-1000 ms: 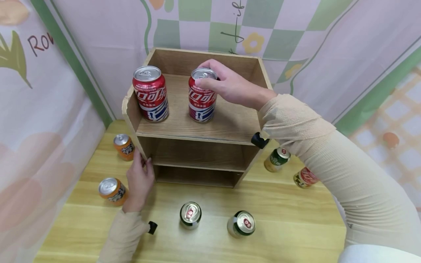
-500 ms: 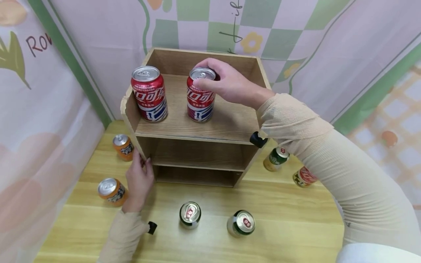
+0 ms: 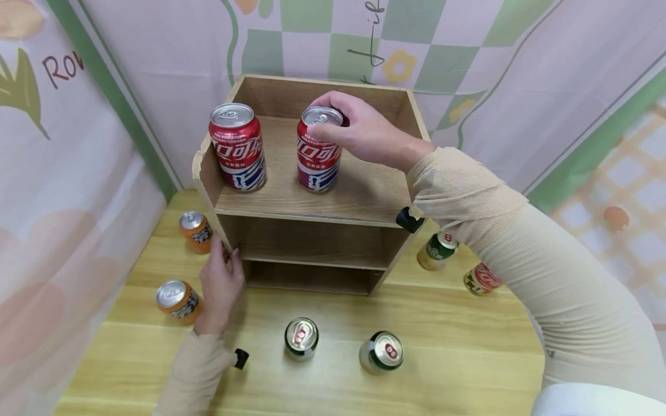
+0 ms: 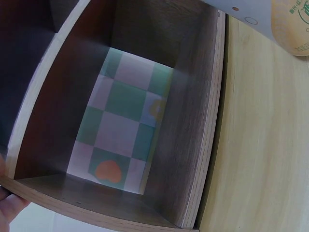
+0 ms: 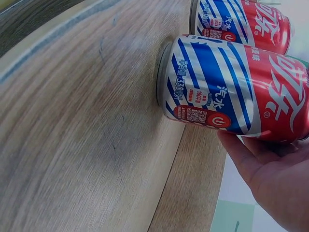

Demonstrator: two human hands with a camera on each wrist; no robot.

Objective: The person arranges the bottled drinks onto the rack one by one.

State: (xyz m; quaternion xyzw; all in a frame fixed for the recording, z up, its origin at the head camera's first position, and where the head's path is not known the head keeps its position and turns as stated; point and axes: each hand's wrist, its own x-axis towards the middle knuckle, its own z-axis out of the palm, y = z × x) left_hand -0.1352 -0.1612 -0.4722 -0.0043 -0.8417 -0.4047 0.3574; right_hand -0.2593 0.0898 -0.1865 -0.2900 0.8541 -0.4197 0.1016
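Note:
My right hand (image 3: pixel 366 133) grips a red cola can (image 3: pixel 318 159) near its top, thumb in front and fingers behind. The can stands upright on the top shelf of a wooden shelf unit (image 3: pixel 312 216); in the right wrist view the held can (image 5: pixel 212 89) has its base against the board. To its left on the same shelf stands another red cola can (image 3: pixel 238 147), apart from it. Low on the unit's left side, my left hand (image 3: pixel 221 286) holds the side panel's front edge between thumb and fingers. The left wrist view shows the panel edge (image 4: pixel 72 208) with fingertips at the corner.
Two orange cans (image 3: pixel 179 301) stand left of the unit. Two dark green-and-gold cans (image 3: pixel 382 352) stand on the wooden table (image 3: pixel 458 358) in front. To the right are a green can (image 3: pixel 438 251) and a red-and-gold can (image 3: pixel 483 279). A patterned cloth (image 3: pixel 452 46) hangs behind.
Almost nothing differs; the view shifts slightly. Both hands keep their places, the right on the cola can and the left on the shelf's side panel.

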